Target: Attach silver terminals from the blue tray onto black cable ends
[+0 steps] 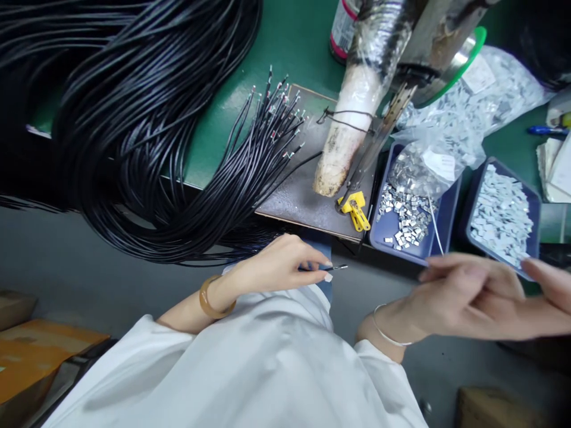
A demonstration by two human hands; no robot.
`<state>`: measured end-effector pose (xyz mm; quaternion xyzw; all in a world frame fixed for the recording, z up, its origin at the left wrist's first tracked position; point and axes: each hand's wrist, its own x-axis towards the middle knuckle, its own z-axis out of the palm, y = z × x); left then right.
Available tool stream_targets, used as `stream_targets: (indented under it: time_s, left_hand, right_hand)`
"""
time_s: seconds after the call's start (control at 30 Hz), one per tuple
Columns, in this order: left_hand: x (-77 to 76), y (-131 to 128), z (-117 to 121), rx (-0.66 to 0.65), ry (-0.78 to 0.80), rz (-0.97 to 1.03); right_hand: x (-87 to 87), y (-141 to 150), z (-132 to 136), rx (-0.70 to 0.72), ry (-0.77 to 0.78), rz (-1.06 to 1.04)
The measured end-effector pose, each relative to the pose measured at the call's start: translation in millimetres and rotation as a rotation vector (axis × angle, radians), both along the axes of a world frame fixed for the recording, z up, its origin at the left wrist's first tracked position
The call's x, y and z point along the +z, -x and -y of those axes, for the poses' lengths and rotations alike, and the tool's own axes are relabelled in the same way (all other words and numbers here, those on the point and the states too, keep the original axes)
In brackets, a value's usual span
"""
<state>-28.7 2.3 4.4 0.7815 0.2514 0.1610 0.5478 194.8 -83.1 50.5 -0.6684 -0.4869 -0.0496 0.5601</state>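
My left hand [292, 264] is in front of my lap, thumb and forefinger pinched round a thin black cable. The cable's end, with a small metal tip [341, 267], sticks out past the fingertips. My right hand [482, 294], a little blurred, stretches to the right at the front of two blue trays, its fingers apart. Just above it a thin white stick [436, 229] leans out of the left blue tray [422, 255]; whether the hand touches it I cannot tell. Small metal clips [404, 223] lie in that tray, and many pale flat pieces [502, 214] fill the right tray.
A big bundle of black cables [147, 119] covers the green table's [289, 35] left side, stripped ends on a brown board [307, 205]. Above the board hangs a wrapped machine arm [343, 131] beside a yellow clip [354, 211]. Plastic bags [513, 89] lie behind the trays.
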Motion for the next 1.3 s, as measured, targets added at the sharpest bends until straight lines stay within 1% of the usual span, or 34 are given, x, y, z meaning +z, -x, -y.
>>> stream_targets:
  time_s: [0.03, 0.07, 0.1, 0.13, 0.17, 0.2, 0.23, 0.3, 0.33, 0.4, 0.47, 0.5, 0.53, 0.57, 0.6, 0.63, 0.7, 0.77, 0.8, 0.87, 0.9, 0.97, 1.0, 1.03, 1.07, 1.1, 1.13, 1.2, 1.27, 1.3]
  left_hand:
    - [-0.8, 3.0, -1.6, 0.067, -0.014, 0.014]
    - [-1.6, 5.6, -4.8, 0.181, -0.048, 0.042]
    - [-2.4, 7.8, -9.8, 0.324, -0.116, 0.065]
    - [-3.3, 9.7, -16.5, 0.491, -0.217, 0.063]
    - [-4.5, 11.2, -24.5, 0.641, -0.347, 0.037]
    - [-6.2, 12.2, -33.3, 0.742, -0.474, -0.020]
    - [-8.3, 12.8, -42.3, 0.795, -0.559, -0.090]
    - [-13.7, 12.5, -58.6, 0.822, -0.632, -0.172]
    - [-16.6, 12.0, -64.9, 0.842, -0.630, -0.168]
    - [-20.9, 10.7, -72.4, 0.928, -0.557, -0.049]
    - [-20.9, 10.3, -72.3, 1.034, -0.399, 0.181]
    - [-18.6, 10.5, -69.4, 1.057, -0.298, 0.308]
    - [-14.9, 11.0, -64.8, 1.046, -0.189, 0.423]
    - [-10.0, 11.5, -58.7, 0.996, -0.076, 0.517]
    - [-4.4, 11.9, -51.6, 0.904, 0.040, 0.579]
    - [1.4, 11.9, -43.9, 0.782, 0.160, 0.611]
    - [10.8, 10.1, -28.8, 0.492, 0.408, 0.579]
    - [13.9, 5.7, -15.9, 0.238, 0.632, 0.506]
    - [12.9, 3.1, -10.1, 0.141, 0.720, 0.467]
    - [6.0, -1.8, 1.3, 0.032, 0.834, 0.386]
    - [0.6, -3.6, 6.7, 0.032, 0.855, 0.340]
    - [-13.0, -5.7, 15.2, 0.081, 0.855, 0.250]
    - [-20.5, -6.4, 17.6, 0.134, 0.869, 0.233]
    - [-27.7, -7.0, 18.6, 0.185, 0.882, 0.232]
    - [-33.9, -7.7, 18.6, 0.238, 0.894, 0.230]
    - [-38.6, -8.3, 18.0, 0.275, 0.908, 0.221]
    - [-41.4, -8.9, 17.2, 0.296, 0.916, 0.212]
    - [-42.0, -9.5, 16.2, 0.316, 0.923, 0.193]
    - [-39.0, -9.8, 15.9, 0.321, 0.924, 0.178]
    - [-37.4, -10.0, 15.7, 0.323, 0.924, 0.174]
  right_hand:
    - [-2.9, -0.6, -6.7, -0.067, -0.069, 0.015]
    - [-7.6, -2.8, -13.8, -0.053, 0.066, 0.022]
    - [-13.4, -7.0, -20.6, -0.031, 0.237, 0.054]
    - [-19.6, -13.3, -26.9, -0.013, 0.351, 0.116]
    - [-25.4, -20.8, -32.5, 0.006, 0.424, 0.178]
    - [-30.4, -28.9, -37.4, 0.041, 0.466, 0.226]
    - [-34.3, -36.5, -41.9, 0.079, 0.484, 0.260]
    - [-38.3, -47.6, -49.8, 0.189, 0.529, 0.307]
    - [-38.7, -50.3, -53.3, 0.230, 0.563, 0.337]
    - [-37.5, -50.8, -58.7, 0.260, 0.645, 0.437]
    - [-35.8, -47.5, -62.3, 0.214, 0.705, 0.572]
    - [-35.3, -45.8, -63.6, 0.187, 0.719, 0.633]
    - [-35.3, -44.6, -64.7, 0.167, 0.727, 0.677]
    - [-35.8, -44.1, -65.7, 0.156, 0.729, 0.700]
    - [-36.8, -44.4, -66.8, 0.151, 0.726, 0.705]
    - [-38.3, -45.4, -67.9, 0.151, 0.720, 0.696]
    - [-41.7, -48.2, -70.1, 0.154, 0.707, 0.665]
    - [-44.1, -49.8, -71.2, 0.145, 0.690, 0.631]
    - [-44.2, -49.5, -70.6, 0.136, 0.683, 0.614]
    - [-42.0, -46.2, -66.7, 0.121, 0.670, 0.576]
    - [-40.4, -43.8, -64.0, 0.118, 0.663, 0.555]
    - [-38.8, -41.0, -59.4, 0.165, 0.626, 0.475]
    - [-39.4, -42.4, -57.6, 0.190, 0.566, 0.415]
    - [-40.8, -46.6, -55.6, 0.180, 0.478, 0.361]
    - [-42.9, -53.9, -52.6, 0.130, 0.390, 0.319]
    - [-45.1, -64.3, -47.6, 0.044, 0.297, 0.291]
    - [-47.3, -77.4, -40.3, -0.075, 0.202, 0.270]
    - [-51.6, -110.4, -18.2, -0.383, 0.028, 0.238]
    - [-56.1, -148.4, 9.8, -0.683, -0.031, 0.137]
    - [-58.3, -167.3, 24.2, -0.797, -0.014, 0.050]
